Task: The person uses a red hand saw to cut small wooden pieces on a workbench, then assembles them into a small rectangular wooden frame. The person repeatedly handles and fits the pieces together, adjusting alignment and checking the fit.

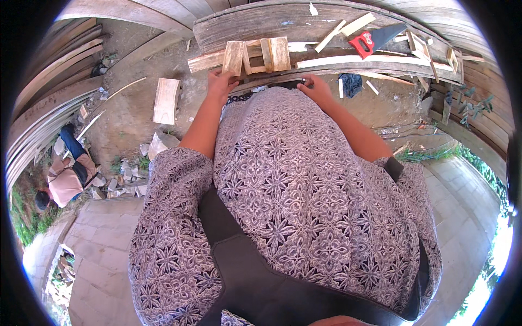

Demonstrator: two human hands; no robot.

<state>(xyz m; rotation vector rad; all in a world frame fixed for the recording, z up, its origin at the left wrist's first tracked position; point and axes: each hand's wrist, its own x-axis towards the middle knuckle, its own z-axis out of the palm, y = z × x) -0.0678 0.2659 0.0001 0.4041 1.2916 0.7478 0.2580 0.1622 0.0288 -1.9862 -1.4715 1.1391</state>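
Note:
My left hand (219, 86) is at the near edge of the wooden bench, fingers slightly bent and apart, touching or just below the lower end of a pale wood block (234, 57). Beside that block a thin wood strip (246, 60) leans at an angle. A little to the right stand two more joined wood pieces (276, 55). My right hand (317, 88) is by the bench edge in front of me, its fingers curled together around something small and dark that is too small to name.
On the plank bench (244, 30) lie a red-handled handsaw (365, 43), loose offcuts (358, 24) and a small wooden frame (417, 46). A board (166, 101) lies on the dirt at left. Stacked planks (57, 65) and a crouching person (70, 174) are farther left. A dark cloth (350, 85) lies right.

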